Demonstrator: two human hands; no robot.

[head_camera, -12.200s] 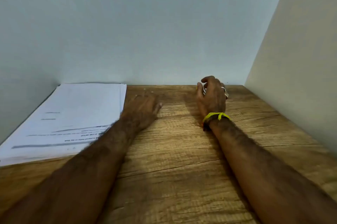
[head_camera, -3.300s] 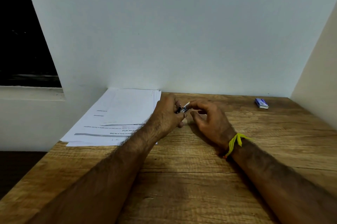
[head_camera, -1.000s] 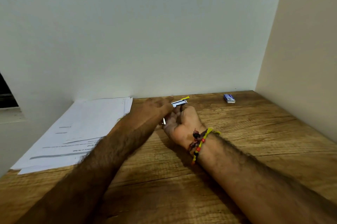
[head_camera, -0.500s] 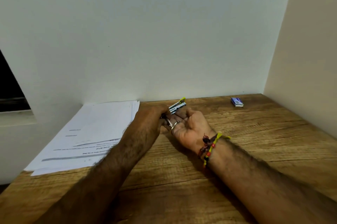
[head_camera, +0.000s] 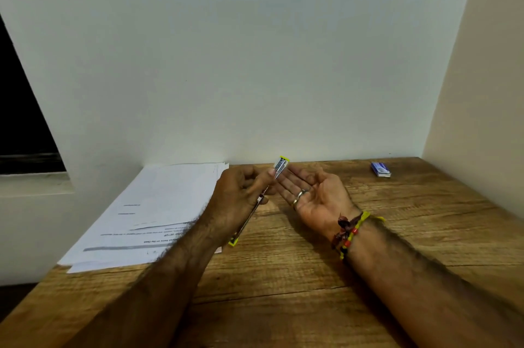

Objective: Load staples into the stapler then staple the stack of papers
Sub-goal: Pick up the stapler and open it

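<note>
My left hand [head_camera: 241, 197] grips a small metal stapler [head_camera: 280, 165] with yellow ends, held slanted above the table. Its upper tip sticks out past my fingers and its lower yellow end [head_camera: 233, 242] shows below my wrist. My right hand [head_camera: 314, 194] lies palm up just right of the stapler, fingers straight, fingertips close to the stapler's upper end, holding nothing. A stack of white printed papers [head_camera: 153, 211] lies on the table's left side, partly hidden by my left forearm. A small blue staple box [head_camera: 380, 169] sits at the back right.
The wooden table [head_camera: 283, 276] stands in a corner, with a white wall behind and a beige wall on the right. A dark window opening [head_camera: 19, 121] is at the far left. The table's left edge runs beside the papers.
My right hand has opened out flat, palm up, and drawn slightly right of the stapler. The left hand has lifted and tilted the stapler so that more of its length shows.
</note>
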